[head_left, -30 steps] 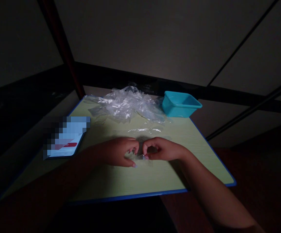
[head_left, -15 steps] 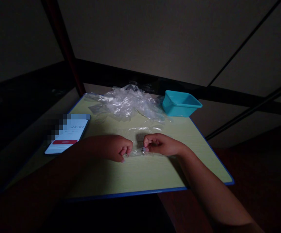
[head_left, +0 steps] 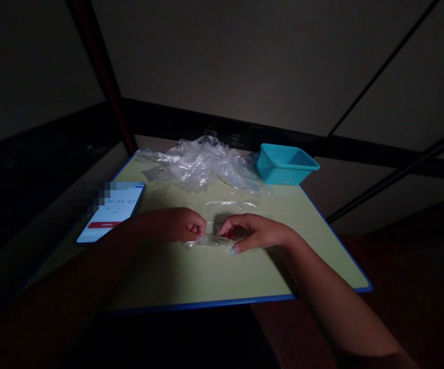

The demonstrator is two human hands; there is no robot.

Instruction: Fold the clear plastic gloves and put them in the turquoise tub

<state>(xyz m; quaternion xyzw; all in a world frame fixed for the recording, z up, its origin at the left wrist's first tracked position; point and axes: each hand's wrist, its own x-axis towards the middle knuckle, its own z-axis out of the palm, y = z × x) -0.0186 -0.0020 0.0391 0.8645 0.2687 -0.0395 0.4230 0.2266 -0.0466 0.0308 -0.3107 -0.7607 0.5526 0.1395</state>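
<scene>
A clear plastic bag lies on the pale green table between my hands, its near edge crumpled. My left hand is closed on the bag's left part, fingers curled and thumb pressed in. At the bag's right end, my right hand has its thumb and fingers apart, with the thumb nearer the table's front edge. Whether its fingers touch the film cannot be made out.
A heap of clear plastic bags lies at the table's back. Right of it stands a turquoise basket at the back right corner. A lit phone lies on the left, partly behind my left forearm. A wall rises behind.
My right thumb and fingers have spread apart from their pinch at the film. My left thumb has drawn in against its fingers. The film's near edge has shifted left.
</scene>
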